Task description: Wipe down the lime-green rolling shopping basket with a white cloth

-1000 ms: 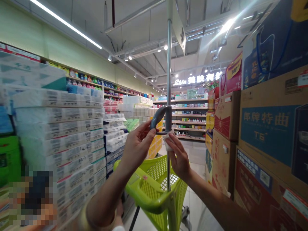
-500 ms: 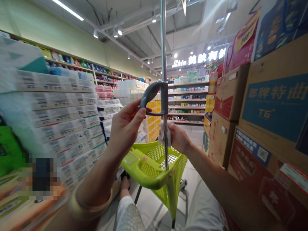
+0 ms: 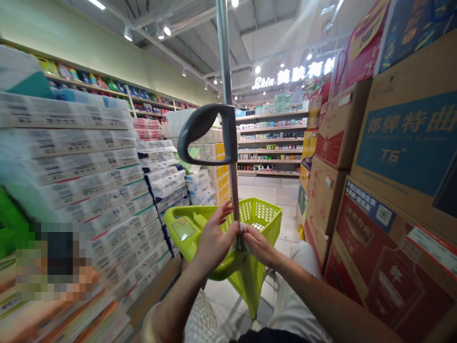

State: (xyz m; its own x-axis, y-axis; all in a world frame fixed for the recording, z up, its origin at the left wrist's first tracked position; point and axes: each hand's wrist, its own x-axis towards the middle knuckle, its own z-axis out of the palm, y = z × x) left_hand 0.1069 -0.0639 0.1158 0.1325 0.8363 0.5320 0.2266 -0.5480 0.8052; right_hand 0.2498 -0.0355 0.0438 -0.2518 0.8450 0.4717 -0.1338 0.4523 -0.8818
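A lime green shopping cart (image 3: 254,281) stands before me, with a shiny metal pole (image 3: 224,52) rising from its near edge. On the pole sits a grey loop handle (image 3: 230,136), above both hands. My right hand (image 3: 259,244) is closed on a white wipe (image 3: 243,227), pressed against the low end of the pole; most of the wipe is hidden by the fingers. From the left, my left hand (image 3: 216,240) reaches the same low stretch of pole, its fingers spread and its thumb close to the wipe.
Stacked white tissue packs (image 3: 103,181) line the left side. Tall cardboard boxes (image 3: 407,128) crowd the right. Farther back are shelves (image 3: 271,138) of small goods, beyond a tiled floor (image 3: 266,190). My knee (image 3: 300,267) is beside the cart.
My left hand has left the grey handle and moved down to the low end of the pole. My right hand has slid lower along the pole with the wipe.
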